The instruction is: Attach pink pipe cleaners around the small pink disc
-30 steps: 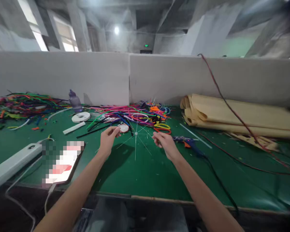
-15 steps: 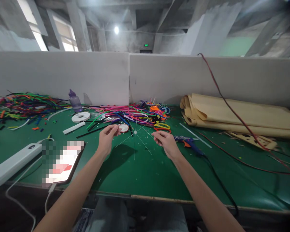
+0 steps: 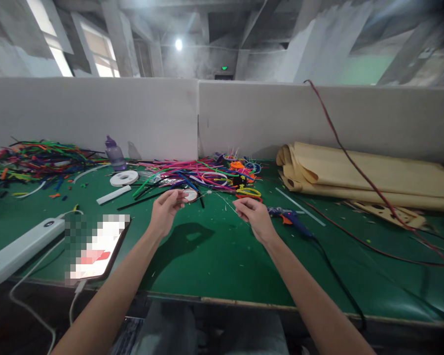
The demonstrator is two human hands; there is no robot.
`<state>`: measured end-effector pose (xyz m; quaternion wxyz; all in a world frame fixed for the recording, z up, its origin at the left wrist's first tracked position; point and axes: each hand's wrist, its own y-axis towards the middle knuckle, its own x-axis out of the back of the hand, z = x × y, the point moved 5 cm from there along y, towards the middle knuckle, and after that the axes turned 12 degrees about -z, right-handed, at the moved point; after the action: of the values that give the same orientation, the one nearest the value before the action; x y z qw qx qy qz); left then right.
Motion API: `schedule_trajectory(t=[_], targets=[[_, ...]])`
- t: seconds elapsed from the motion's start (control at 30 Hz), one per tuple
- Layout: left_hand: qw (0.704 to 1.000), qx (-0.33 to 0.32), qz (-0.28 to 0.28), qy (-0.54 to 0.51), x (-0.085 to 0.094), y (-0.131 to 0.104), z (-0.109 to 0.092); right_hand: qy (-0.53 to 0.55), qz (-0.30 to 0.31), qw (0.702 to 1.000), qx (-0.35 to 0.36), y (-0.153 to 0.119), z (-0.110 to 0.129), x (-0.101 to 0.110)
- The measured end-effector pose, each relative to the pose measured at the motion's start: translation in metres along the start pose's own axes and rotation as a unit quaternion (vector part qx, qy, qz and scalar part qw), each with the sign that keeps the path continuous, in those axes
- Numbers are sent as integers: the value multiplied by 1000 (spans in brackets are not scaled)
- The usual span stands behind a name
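Note:
Between my hands hangs a thin spoked piece [image 3: 209,193], its small pale hub above the table and its fine strands hard to see. My right hand [image 3: 252,215] is closed, thumb and fingertips pinching one strand that runs up and left to the hub. Thumb and fingers of my left hand [image 3: 166,209] are pressed together at the left side of the piece; a strand there is faint. Just beyond the left fingertips lies a small round white disc with a reddish rim [image 3: 191,195].
Green table [image 3: 222,266]; phone [image 3: 101,249] and white power strip [image 3: 25,249] at left. A glue gun [image 3: 294,223] lies right of my right hand. Behind are coloured pipe cleaners [image 3: 177,172], a tape roll [image 3: 124,178], purple bottle [image 3: 114,155] and brown paper [image 3: 355,172].
The spoked piece has tipped from facing me to nearly edge-on, and its hub is slightly higher. Both hands have stayed nearly in place.

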<state>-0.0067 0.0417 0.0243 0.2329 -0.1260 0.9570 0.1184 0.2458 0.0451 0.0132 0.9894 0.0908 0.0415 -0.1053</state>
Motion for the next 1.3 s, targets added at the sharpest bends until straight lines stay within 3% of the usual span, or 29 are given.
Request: schedule_trajectory(t=[0.2,0.37,1.0,1.3], targets=[[999,19,21,-35,-1,0,-1,4,1,999,40,2,1,1],[998,37,-3,-47,4,3,2,1,4,998,57,2,1,1],[998,40,-18,-37,8,8,8,-19,13,998,58,1,3,-1],[999,38,1,-21,6,8,7,-32,2,997,65,-1,6,-1]])
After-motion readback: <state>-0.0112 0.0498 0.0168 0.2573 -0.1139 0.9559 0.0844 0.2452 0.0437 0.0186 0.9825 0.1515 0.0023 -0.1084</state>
